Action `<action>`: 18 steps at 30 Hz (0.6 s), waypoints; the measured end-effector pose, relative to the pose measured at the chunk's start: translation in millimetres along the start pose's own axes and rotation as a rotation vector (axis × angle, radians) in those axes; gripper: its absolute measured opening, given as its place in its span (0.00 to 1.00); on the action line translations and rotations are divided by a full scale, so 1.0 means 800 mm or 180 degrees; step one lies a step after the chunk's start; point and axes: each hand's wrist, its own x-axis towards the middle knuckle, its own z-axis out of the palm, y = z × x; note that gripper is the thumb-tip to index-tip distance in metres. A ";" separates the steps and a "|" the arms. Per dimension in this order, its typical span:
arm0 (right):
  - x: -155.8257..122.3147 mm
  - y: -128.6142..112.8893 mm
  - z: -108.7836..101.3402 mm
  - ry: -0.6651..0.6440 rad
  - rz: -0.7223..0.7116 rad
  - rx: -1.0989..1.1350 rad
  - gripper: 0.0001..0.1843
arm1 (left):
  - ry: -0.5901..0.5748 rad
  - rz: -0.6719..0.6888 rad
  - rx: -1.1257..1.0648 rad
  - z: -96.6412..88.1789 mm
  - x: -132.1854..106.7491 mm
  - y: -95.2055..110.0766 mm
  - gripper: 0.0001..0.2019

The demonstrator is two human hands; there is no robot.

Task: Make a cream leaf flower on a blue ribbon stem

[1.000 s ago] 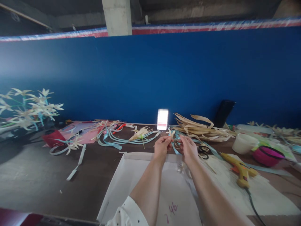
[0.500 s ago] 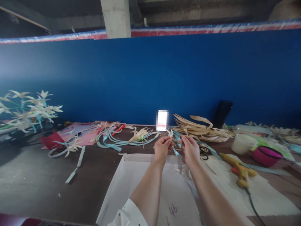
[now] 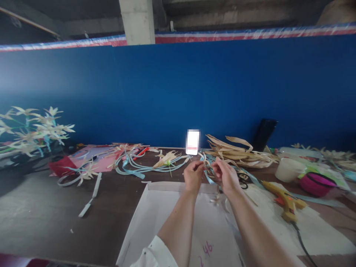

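The right hand [image 3: 228, 178] has slid a little to the right. The left hand [image 3: 193, 178] pinches a small pale strip [image 3: 205, 158] near the far edge of the white box [image 3: 158, 207]; I can't tell if the right hand's bent fingers pinch anything.

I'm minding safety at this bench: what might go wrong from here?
If the glue gun is hot, it might scorch the white paper beneath it. Its cord runs beside the right forearm, which could snag it and drag the gun. The scissors appear just beside the right hand, so a sideways move might knock them.
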 end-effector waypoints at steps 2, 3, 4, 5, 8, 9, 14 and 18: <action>-0.003 -0.001 0.001 -0.0354 0.0134 -0.0219 0.21 | 0.0000 0.0107 0.0102 -0.001 0.000 0.000 0.08; -0.005 -0.002 0.002 -0.0472 0.0155 -0.0302 0.21 | -0.0025 0.0165 0.0135 -0.002 0.000 -0.001 0.08; -0.007 -0.003 0.003 -0.0558 0.0160 -0.0363 0.20 | -0.0048 0.0214 0.0155 -0.002 0.000 -0.002 0.08; -0.008 -0.004 0.005 -0.0611 0.0159 -0.0398 0.18 | -0.0050 0.0247 0.0166 -0.003 0.001 -0.003 0.08; -0.012 -0.005 0.008 -0.0701 0.0144 -0.0398 0.15 | 0.0015 0.0244 0.0191 -0.003 0.003 -0.006 0.07; -0.012 -0.005 0.009 -0.0733 0.0135 -0.0412 0.14 | 0.0046 0.0233 0.0197 -0.003 0.003 -0.006 0.07; -0.015 -0.004 0.013 -0.0865 0.0211 -0.0608 0.14 | 0.0155 0.0271 0.0267 -0.004 0.002 -0.001 0.06; -0.016 -0.004 0.015 -0.0875 0.0265 -0.0661 0.13 | 0.0129 0.0289 0.0219 -0.005 0.001 0.001 0.06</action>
